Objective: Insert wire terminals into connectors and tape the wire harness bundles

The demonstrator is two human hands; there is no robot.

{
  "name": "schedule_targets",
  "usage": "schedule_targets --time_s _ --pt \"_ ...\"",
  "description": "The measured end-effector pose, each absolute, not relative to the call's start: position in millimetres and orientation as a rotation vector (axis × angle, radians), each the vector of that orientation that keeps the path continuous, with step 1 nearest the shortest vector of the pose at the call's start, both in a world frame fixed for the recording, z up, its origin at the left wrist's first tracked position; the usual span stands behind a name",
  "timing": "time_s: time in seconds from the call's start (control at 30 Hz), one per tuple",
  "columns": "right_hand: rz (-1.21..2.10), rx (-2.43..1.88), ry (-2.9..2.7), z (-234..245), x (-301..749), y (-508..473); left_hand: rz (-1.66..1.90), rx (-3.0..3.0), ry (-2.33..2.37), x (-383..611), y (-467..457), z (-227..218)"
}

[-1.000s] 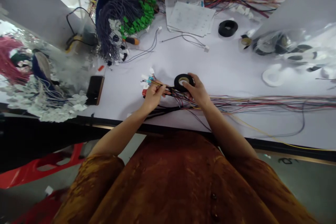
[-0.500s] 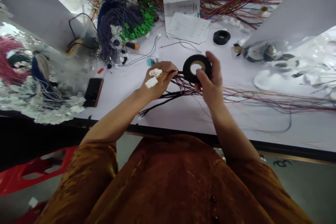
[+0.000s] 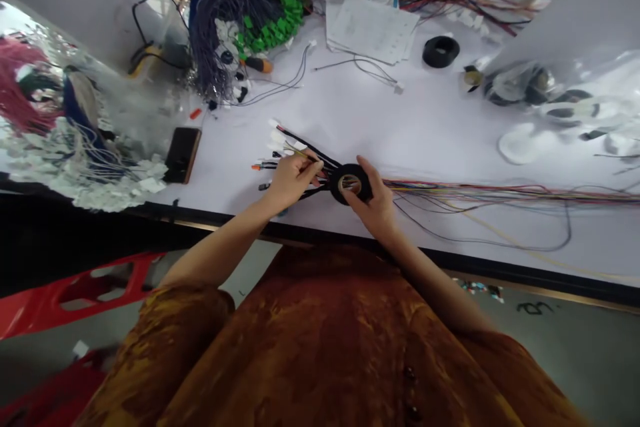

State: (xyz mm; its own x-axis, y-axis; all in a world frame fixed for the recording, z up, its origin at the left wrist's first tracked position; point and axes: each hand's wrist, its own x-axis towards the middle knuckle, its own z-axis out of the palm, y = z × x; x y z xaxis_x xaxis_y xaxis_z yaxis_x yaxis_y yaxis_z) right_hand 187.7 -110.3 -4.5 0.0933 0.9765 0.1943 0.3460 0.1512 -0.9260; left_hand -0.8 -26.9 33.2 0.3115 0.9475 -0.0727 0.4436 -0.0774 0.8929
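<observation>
My right hand [image 3: 375, 207] grips a roll of black tape [image 3: 365, 188], thumb at its cardboard core and fingers around the far rim. The roll sits over a wire harness [image 3: 450, 190] whose loose coloured wires run off to the right. Several black-wrapped branches [image 3: 305, 140] fan out to the left, ending in white connectors [image 3: 278, 139] and an orange-tipped one [image 3: 257, 167]. My left hand [image 3: 293, 180] is closed, thumb and fingertips pinching a thin branch of the harness just left of the roll. The exact wires between its fingers are partly hidden.
A second black tape roll [image 3: 441, 51] lies farther back, right of some papers [image 3: 373, 27]. Bundled cables with green connectors [image 3: 275, 30] are at back left. A phone [image 3: 183, 155] lies near white connectors [image 3: 115, 170]. Plastic-wrapped rolls [image 3: 545, 90] are at right.
Both hands have come down toward the table's front edge, the tape roll moving left with the right hand. The black branches now spread out visibly left of the roll. The camera view has shifted.
</observation>
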Motion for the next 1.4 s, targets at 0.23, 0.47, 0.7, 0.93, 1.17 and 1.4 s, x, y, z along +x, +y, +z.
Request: schedule_targets --time_s 0.23,0.47,0.7,0.93,1.17,1.4 --pt "1.275 -1.254 -1.258 -4 149 -138 0.484 2.083 1.248 18 -11 65" --pt "1.602 -1.042 -1.196 7 144 -121 0.506 2.344 1.214 30 -21 58" --pt "0.742 -1.355 -1.969 25 221 -53 0.783 2.459 1.101 19 -63 29" --pt "0.643 -1.195 -2.372 31 220 -16 1.180 1.805 1.290 17 -46 6" --pt "0.782 -1.312 -2.322 36 210 -28 1.195 1.708 1.261 23 -31 -6" --pt "0.854 -1.426 -2.351 38 210 -18 1.102 1.597 1.186 22 -24 -9"
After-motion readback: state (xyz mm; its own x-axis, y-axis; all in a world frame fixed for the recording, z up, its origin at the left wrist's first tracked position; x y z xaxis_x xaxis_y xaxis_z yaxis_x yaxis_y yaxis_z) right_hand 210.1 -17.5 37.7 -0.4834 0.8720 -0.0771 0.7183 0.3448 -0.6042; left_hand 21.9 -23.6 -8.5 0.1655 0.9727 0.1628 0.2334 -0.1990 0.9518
